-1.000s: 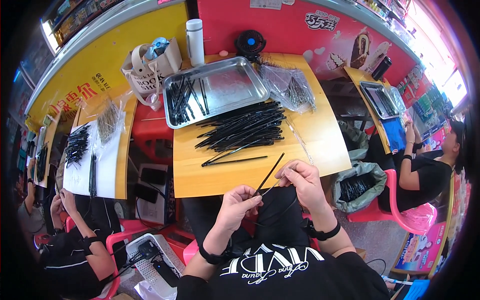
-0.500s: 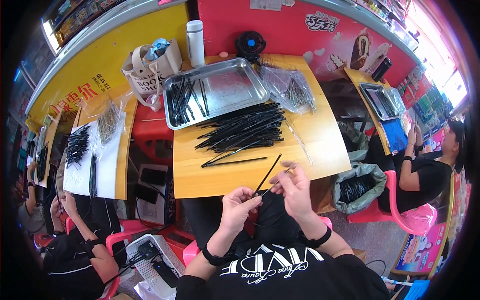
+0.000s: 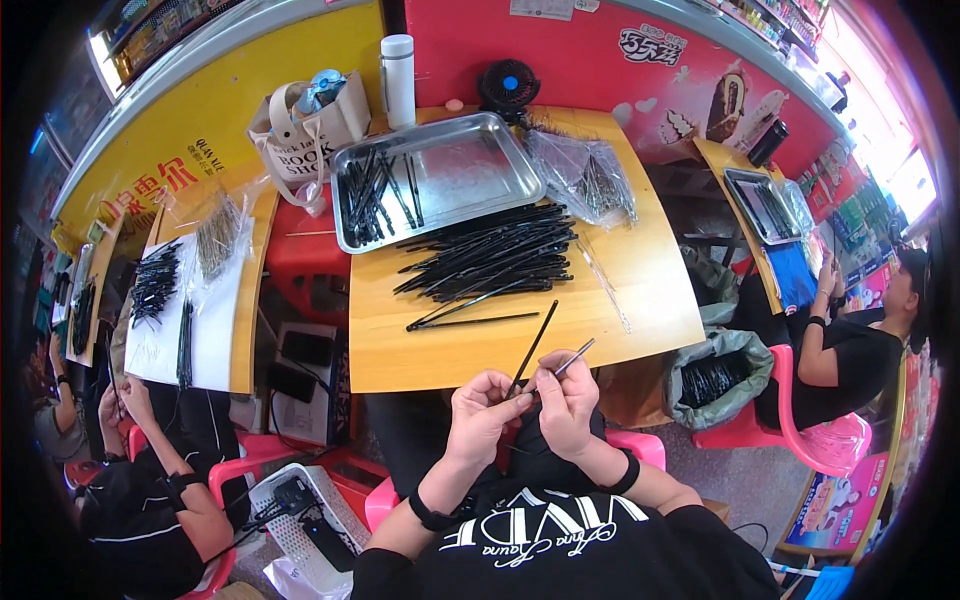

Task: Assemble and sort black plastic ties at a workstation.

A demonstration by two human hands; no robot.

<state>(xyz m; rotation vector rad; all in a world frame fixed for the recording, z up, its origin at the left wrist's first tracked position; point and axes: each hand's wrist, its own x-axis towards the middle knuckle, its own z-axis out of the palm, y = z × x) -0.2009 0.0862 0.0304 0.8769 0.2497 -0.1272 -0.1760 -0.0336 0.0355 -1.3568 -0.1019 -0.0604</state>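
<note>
Black thin tube (image 3: 532,346) is standing slanted between the two hands just over the near edge of the wooden table (image 3: 640,270), its lower end caught at the fingertips and its upper end pointing up toward the heap of black tubes (image 3: 495,255). Left hand (image 3: 482,412) is pinching the tube's lower end between thumb and curled fingers, while the right hand (image 3: 563,400) is closing its fingers around a short metal pin (image 3: 574,357) that is sticking up and to the right, just beside the tube. Both hands are touching each other at the fingertips. One single loose black tube (image 3: 470,321) is lying alone on the table between the heap and the hands. Behind the heap a steel tray (image 3: 470,175) is holding a few more black tubes at its left side, and a clear bag of pins (image 3: 585,180) is resting at the tray's right.
</note>
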